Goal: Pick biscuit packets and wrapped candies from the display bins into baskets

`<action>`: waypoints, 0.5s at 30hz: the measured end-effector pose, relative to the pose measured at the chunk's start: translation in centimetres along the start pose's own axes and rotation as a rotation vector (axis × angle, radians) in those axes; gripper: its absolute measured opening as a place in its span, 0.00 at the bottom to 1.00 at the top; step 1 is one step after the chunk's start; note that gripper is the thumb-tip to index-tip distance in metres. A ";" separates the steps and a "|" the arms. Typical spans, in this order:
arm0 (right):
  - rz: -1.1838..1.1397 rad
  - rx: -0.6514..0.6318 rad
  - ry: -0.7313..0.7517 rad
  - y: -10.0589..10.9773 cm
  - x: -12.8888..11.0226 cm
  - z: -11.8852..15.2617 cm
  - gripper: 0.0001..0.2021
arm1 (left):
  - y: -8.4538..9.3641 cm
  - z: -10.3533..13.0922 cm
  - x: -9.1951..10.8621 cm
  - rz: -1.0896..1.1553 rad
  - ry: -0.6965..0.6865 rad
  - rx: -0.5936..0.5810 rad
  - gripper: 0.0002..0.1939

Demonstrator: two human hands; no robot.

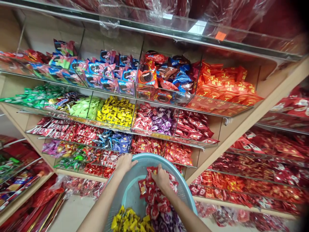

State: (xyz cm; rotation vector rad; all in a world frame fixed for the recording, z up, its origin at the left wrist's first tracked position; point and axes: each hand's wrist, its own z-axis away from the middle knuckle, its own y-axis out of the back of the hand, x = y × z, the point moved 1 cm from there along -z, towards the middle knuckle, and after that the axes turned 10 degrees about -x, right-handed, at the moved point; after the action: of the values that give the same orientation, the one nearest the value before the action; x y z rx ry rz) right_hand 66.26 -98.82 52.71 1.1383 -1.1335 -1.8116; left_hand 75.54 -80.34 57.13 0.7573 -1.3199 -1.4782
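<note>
A light-blue plastic basket point(126, 190) fills the lower middle of the view. My left hand point(125, 163) is closed over its upper-left rim. Inside the basket, my right hand point(161, 178) is bent around red candy packets point(150, 180), its thumb and forefinger against them; the palm side is hidden. Yellow-wrapped candies point(130, 222) lie at the near left of the basket. Purple-wrapped candies point(169, 222) lie near the bottom, below a heap of red-and-white wrapped candies point(156, 201).
A stepped wooden rack point(218, 141) with clear shelf edges stands ahead, just beyond the basket. Its bins hold yellow candies point(116, 112), green packets point(83, 108), blue-pink biscuit packs point(106, 69) and orange-red packets point(227, 80). More loaded shelves point(263, 154) stand at right.
</note>
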 end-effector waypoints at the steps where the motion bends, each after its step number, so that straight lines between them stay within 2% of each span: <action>1: 0.013 -0.001 0.006 0.2 0.0 0.1 0.19 | 0.0 0.0 0.0 0.001 0.001 0.000 0.22; 5: 0.008 0.010 0.044 0.9 -0.2 0.5 0.17 | 0.1 0.0 0.0 0.005 0.010 -0.001 0.22; 8: -0.002 0.034 0.115 1.0 -1.5 0.8 0.15 | 0.0 0.0 0.0 0.000 0.012 -0.001 0.22; 11: 0.014 0.033 0.211 0.2 -3.5 0.8 0.15 | 0.0 -0.1 0.0 -0.001 0.012 0.003 0.22; 15: 0.099 0.008 0.243 -1.8 -5.6 0.2 0.17 | -0.1 0.0 0.0 0.005 0.002 0.021 0.22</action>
State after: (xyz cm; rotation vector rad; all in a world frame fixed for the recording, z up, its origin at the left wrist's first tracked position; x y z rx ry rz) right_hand 67.88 -93.21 52.85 1.2461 -1.0355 -1.5481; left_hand 75.53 -80.35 56.98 0.7687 -1.3369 -1.4617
